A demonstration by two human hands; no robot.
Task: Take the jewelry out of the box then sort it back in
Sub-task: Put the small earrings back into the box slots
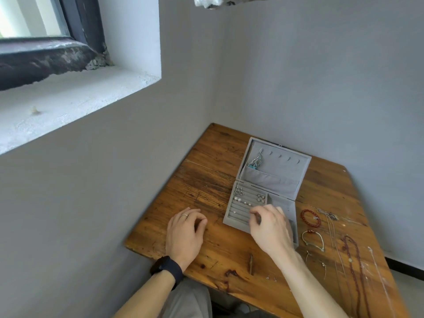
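Note:
A grey velvet jewelry box (284, 180) lies open on the wooden table (211, 180). Its ring-slot tray (238, 206) holds several earrings and pearl studs. A silver chain with a turquoise piece (255, 162) hangs from a hook in the lid. My right hand (270, 228) hovers over the front of the tray with fingertips curled down at the slots; whether it pinches anything is hidden. My left hand (184, 232), wearing a ring, rests on the table left of the box with loosely curled fingers, holding nothing.
Right of the box lie a red bead bracelet (310, 218), a thin bangle with beads (313, 240), a dark red bead necklace (354, 260) and several thin chains (332, 235). Walls close off the table's left and far sides.

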